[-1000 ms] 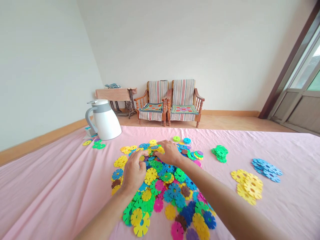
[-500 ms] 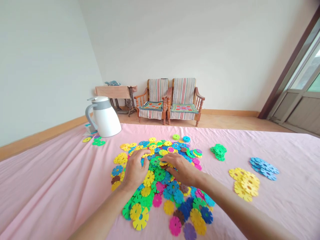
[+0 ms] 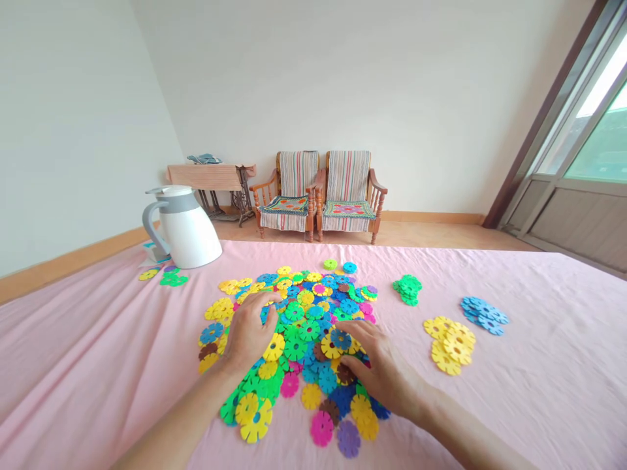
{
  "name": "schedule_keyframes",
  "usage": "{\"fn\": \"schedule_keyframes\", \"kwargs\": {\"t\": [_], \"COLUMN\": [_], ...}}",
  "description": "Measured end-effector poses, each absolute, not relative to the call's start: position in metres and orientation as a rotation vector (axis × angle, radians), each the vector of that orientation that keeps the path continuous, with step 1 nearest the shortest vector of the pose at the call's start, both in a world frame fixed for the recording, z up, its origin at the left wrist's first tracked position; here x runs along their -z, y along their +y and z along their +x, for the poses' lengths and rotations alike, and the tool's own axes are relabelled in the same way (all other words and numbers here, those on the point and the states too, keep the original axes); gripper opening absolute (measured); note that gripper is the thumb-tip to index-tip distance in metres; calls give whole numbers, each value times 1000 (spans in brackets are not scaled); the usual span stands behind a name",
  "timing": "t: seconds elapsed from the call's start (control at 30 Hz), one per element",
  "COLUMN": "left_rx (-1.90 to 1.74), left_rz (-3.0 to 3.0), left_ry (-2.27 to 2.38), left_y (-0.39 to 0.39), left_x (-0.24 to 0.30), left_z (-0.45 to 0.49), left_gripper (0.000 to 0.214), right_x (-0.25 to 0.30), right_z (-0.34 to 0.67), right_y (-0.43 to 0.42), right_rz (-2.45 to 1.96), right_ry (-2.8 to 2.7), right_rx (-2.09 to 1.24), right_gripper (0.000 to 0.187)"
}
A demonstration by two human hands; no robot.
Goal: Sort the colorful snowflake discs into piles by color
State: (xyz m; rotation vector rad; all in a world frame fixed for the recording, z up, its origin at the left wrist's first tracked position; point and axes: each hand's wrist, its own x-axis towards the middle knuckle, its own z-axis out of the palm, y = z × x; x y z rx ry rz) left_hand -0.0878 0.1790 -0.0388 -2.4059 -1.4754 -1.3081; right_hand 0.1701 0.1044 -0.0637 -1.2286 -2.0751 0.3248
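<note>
A heap of colourful plastic snowflake discs [image 3: 295, 346] in green, yellow, blue, pink, brown and purple spreads over the pink cloth. My left hand [image 3: 251, 331] rests over the heap's left side, fingers curved and thumb apart, with no disc visible in it. On the right side, my right hand [image 3: 379, 362] hovers low with thumb and fingers spread. Beside its fingertips lie a yellow disc [image 3: 330, 346] with a blue disc [image 3: 341, 339] partly over it. A brown disc [image 3: 345, 374] is by its thumb. Its palm side is partly hidden.
To the right lie separate groups of yellow discs [image 3: 450, 344], blue discs [image 3: 484, 315] and green discs [image 3: 407, 289]. A white jug [image 3: 190, 232] with a grey handle stands at the left, near a few green discs [image 3: 173, 279]. Two wooden armchairs [image 3: 347, 189] stand beyond the pink cloth [image 3: 548, 391].
My right hand has moved nearer to me and rightward across the heap, its thumb and fingers wider apart. My left hand stays over the left side. The whole view has shifted slightly.
</note>
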Motion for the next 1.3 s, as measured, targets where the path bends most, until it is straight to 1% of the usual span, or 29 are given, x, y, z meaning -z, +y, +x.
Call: {"fn": "schedule_keyframes", "kwargs": {"t": [0.1,0.27,0.4,0.5,0.57,0.67,0.83,1.0,1.17,1.3], "left_rx": [1308,1252,1258,1249,1243,1235,1209,1195,1169,1171], "left_rz": [-2422,-2550,-2587,-2593,-2589,-2578,-2563,-2563,-2559,-2577], "left_ry": [-1457,-1410,-1377,-1381,-1387,-1389,-1389,-1383,-1413,-1400], "left_y": [178,175,175,176,176,177,178,180,181,180], "left_x": [38,35,36,38,38,38,40,42,42,40], "left_z": [-87,-83,-81,-82,-82,-82,-84,-86,-87,-86], "left_gripper": [20,20,20,20,20,20,19,19,20,21], "right_x": [59,52,53,53,51,46,47,51,28,29], "right_z": [167,163,165,165,162,157,151,152,184,244], "right_y": [104,107,111,110,108,105,106,111,110,103], "right_rz": [-1255,-1267,-1326,-1291,-1257,-1237,-1207,-1198,-1329,-1643], "right_ry": [-2077,-2111,-2067,-2104,-2154,-2229,-2293,-2105,-1843,-1836], "right_rx": [-289,-324,-291,-265,-250,-199,-94,-67,-130,-170], "right_gripper": [36,25,28,35,36,35,27,23,26,24]}}
